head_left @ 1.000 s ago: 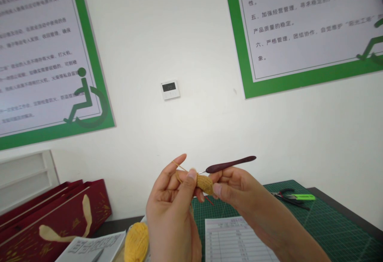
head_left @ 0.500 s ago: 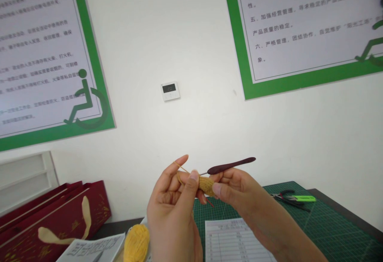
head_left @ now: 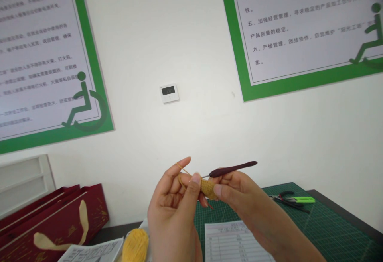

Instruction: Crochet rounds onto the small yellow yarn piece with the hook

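Observation:
My left hand (head_left: pixel 172 206) is raised in front of me, pinching a small yellow crochet piece (head_left: pixel 208 188) between thumb and fingers, with a strand of yellow yarn looped over the raised forefinger. My right hand (head_left: pixel 236 192) is closed on a crochet hook with a dark maroon handle (head_left: pixel 231 169); its thin metal tip points left into the piece. A short red thread hangs under the piece. A ball of yellow yarn (head_left: pixel 136 245) lies on the table below my left hand.
A green cutting mat (head_left: pixel 323 230) covers the table on the right, with a printed sheet (head_left: pixel 233 242) and pliers with green handles (head_left: pixel 295 200) on it. Dark red gift bags (head_left: pixel 56 218) lie at left beside a booklet (head_left: pixel 92 251). Posters and a thermostat (head_left: pixel 169 93) hang on the white wall.
Both hands and the crochet work have sunk slightly lower in view and drifted a little right; the grip on piece and hook is the same.

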`<act>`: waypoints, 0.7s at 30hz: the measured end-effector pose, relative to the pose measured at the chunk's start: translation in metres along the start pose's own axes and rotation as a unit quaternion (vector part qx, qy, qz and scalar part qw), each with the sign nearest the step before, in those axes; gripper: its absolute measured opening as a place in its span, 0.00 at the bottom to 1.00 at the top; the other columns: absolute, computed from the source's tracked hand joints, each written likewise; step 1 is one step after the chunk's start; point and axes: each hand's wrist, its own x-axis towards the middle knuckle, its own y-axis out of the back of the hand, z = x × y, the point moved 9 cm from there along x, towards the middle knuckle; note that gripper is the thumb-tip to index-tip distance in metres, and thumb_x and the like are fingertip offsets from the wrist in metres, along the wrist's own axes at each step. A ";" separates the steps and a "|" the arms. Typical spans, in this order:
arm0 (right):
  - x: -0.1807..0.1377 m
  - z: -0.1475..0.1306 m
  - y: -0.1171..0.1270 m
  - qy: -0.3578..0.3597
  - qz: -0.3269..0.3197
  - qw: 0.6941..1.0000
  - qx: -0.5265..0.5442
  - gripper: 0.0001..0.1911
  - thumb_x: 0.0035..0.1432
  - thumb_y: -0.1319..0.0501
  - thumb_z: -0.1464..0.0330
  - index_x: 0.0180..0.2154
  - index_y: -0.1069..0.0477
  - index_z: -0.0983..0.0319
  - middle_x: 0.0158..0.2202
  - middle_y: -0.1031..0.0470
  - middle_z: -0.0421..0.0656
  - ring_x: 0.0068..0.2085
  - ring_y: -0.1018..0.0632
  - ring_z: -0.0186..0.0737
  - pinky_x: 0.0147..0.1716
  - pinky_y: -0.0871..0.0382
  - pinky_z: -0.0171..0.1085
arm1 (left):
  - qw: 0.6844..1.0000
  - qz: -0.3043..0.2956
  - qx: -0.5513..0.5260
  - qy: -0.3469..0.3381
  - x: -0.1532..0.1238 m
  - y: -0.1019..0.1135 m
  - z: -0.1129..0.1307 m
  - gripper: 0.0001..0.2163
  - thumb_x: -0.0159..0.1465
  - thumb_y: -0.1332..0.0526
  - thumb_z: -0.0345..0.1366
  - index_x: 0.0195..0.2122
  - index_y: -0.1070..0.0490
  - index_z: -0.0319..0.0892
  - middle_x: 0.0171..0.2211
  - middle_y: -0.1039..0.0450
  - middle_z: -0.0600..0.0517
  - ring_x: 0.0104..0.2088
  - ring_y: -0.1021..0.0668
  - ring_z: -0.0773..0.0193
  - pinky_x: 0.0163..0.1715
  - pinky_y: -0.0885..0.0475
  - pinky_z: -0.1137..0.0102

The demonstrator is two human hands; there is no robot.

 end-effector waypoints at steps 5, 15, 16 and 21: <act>0.000 -0.001 -0.002 0.011 -0.015 1.000 0.003 0.12 0.57 0.34 0.59 0.31 0.29 0.62 0.29 0.32 0.39 0.36 0.29 0.41 0.45 0.36 0.44 | 1.000 -0.018 0.012 0.002 0.002 0.001 -0.001 0.13 0.57 0.26 0.29 0.44 0.17 0.43 0.22 0.26 0.57 0.21 0.26 0.71 0.24 0.28 0.77; 0.000 -0.002 -0.002 0.003 -0.005 1.000 0.006 0.11 0.56 0.34 0.62 0.30 0.33 0.59 0.30 0.32 0.39 0.35 0.32 0.41 0.46 0.37 0.46 | 0.999 -0.028 0.017 -0.001 0.003 0.000 0.000 0.13 0.56 0.25 0.30 0.43 0.17 0.44 0.24 0.26 0.57 0.22 0.25 0.70 0.25 0.28 0.77; 0.001 -0.002 -0.002 0.003 -0.007 1.000 0.004 0.11 0.56 0.34 0.61 0.29 0.33 0.59 0.30 0.32 0.39 0.35 0.32 0.41 0.46 0.37 0.46 | 0.999 -0.028 0.018 -0.002 0.003 0.000 0.000 0.13 0.57 0.25 0.30 0.43 0.17 0.44 0.24 0.26 0.57 0.22 0.25 0.70 0.25 0.28 0.77; 0.002 -0.002 -0.002 0.005 -0.008 1.000 0.006 0.13 0.57 0.34 0.60 0.28 0.34 0.59 0.28 0.34 0.38 0.34 0.32 0.40 0.45 0.37 0.45 | 0.999 -0.024 0.031 -0.009 0.001 -0.001 0.001 0.12 0.57 0.26 0.31 0.43 0.18 0.45 0.24 0.27 0.57 0.22 0.26 0.71 0.24 0.28 0.78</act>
